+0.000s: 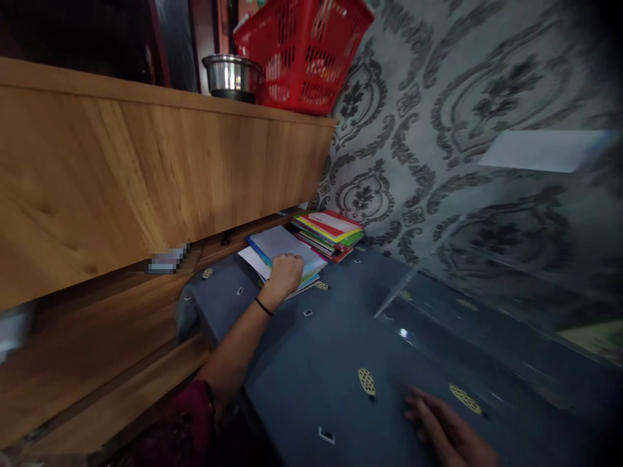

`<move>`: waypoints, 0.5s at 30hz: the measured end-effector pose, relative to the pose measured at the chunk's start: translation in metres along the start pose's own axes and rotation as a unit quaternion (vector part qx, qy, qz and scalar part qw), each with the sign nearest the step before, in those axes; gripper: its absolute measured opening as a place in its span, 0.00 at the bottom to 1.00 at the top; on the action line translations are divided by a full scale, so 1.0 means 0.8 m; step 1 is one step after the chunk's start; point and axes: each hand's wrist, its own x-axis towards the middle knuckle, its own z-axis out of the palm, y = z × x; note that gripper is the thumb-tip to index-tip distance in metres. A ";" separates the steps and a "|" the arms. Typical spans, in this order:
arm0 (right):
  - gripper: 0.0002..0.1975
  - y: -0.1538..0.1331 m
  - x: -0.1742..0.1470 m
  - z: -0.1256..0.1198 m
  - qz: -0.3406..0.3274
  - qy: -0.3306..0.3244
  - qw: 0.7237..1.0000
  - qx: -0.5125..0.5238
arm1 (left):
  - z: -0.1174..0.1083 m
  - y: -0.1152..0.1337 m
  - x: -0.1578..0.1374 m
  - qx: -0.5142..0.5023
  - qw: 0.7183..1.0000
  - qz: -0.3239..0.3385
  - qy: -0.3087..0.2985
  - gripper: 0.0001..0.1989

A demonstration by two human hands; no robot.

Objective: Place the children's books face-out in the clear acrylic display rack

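My left hand (287, 275), with a dark band on its wrist, reaches to a stack of books and papers (311, 275) on the table. Its fingers are curled over the near edge of a grey-white book (280, 243) on top; the fingertips are partly hidden. Blue, white and other coloured edges show beneath that book. Just behind stands a second pile of books (335, 227), topped with a red and white cover. Low at the right, my right hand (445, 425) hovers over the tablecloth, slightly blurred, its thumb and fingers loosely apart with nothing visible in them.
A dark blue-grey cloth (311, 363) covers the table. A clear, box-like transparent object (403, 292) stands at the right against the patterned wall (389, 130). Left is a wooden cabinet (160, 168) bearing a steel bowl (232, 74) and a red basket (302, 58).
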 end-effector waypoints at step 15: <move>0.34 -0.003 -0.020 0.014 -0.071 -0.003 0.997 0.032 | -0.009 0.016 0.005 -0.001 0.984 0.174 0.038 0.12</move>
